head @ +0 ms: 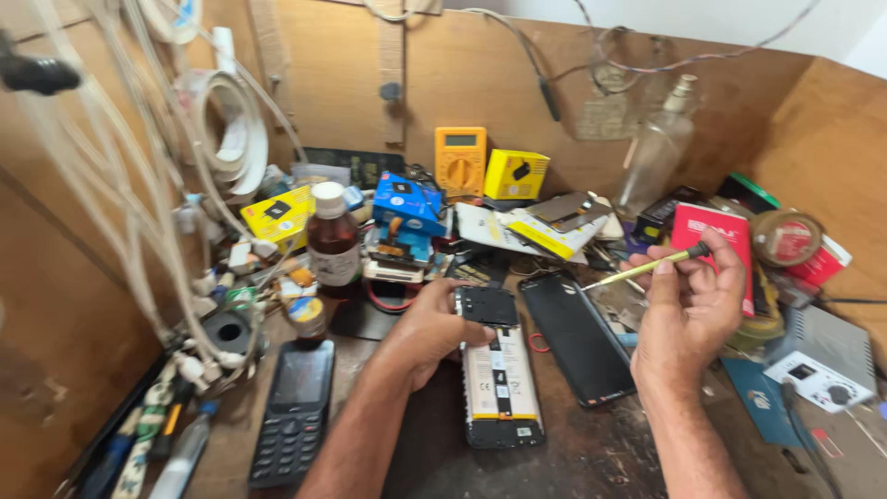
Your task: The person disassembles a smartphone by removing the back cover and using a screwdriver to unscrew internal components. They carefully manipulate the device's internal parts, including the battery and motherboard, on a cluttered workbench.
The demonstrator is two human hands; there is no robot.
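Observation:
An opened phone (500,379) lies face down on the dark bench, its white battery and black upper cover showing. My left hand (428,325) rests on its upper left side, thumb and fingers on the black cover (487,305). My right hand (691,305) is raised to the right of it and grips a thin yellow-green screwdriver (647,267), whose tip points left above a separate black phone panel (578,334) lying beside the opened phone.
A black keypad phone (294,411) lies at the left. Behind are a brown bottle (333,242), a yellow multimeter (460,159), yellow and blue boxes, a clear glass bottle (658,148) and a red box (711,231). White cables hang at the left. Wooden walls enclose the bench.

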